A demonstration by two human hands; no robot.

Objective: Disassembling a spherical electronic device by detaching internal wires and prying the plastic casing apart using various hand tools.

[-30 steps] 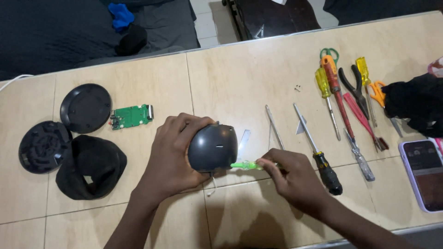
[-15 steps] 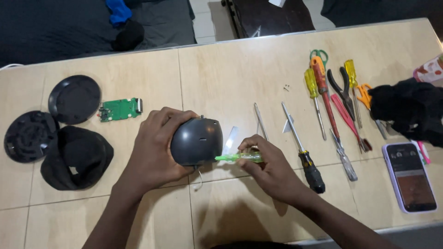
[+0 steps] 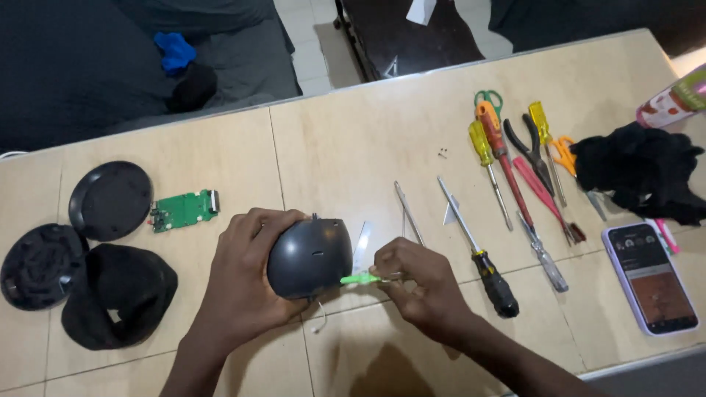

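Fingers [image 3: 259, 234] of the left hand [image 3: 243, 283] are wrapped around a dark grey rounded shell [image 3: 309, 257], gripping it just left of the frame centre, slightly above the wooden table [image 3: 353, 140]. Fingers of the right hand [image 3: 415, 283] are closed in a pinch on a small green tool [image 3: 360, 279], and its tip touches the lower right edge of the shell.

Just right of this hand lies a black-handled screwdriver [image 3: 478, 250], and above it a thin metal tool [image 3: 409, 213]. Further right, in the upper right part of the frame, there is a row of tools: 2 yellow-handled screwdrivers [image 3: 482, 143], an orange-handled screwdriver [image 3: 494, 132], dark pliers [image 3: 535, 151] and green-handled scissors [image 3: 485, 97]. A black cloth [image 3: 636, 173] lies near the right edge, and below it a smartphone [image 3: 651, 276] with a lit screen.

On the left side, well apart from the hands, lie a green circuit board [image 3: 184, 209], a black round cover [image 3: 110, 200], a black round grille part [image 3: 40, 266] and a black fabric cover [image 3: 118, 294].
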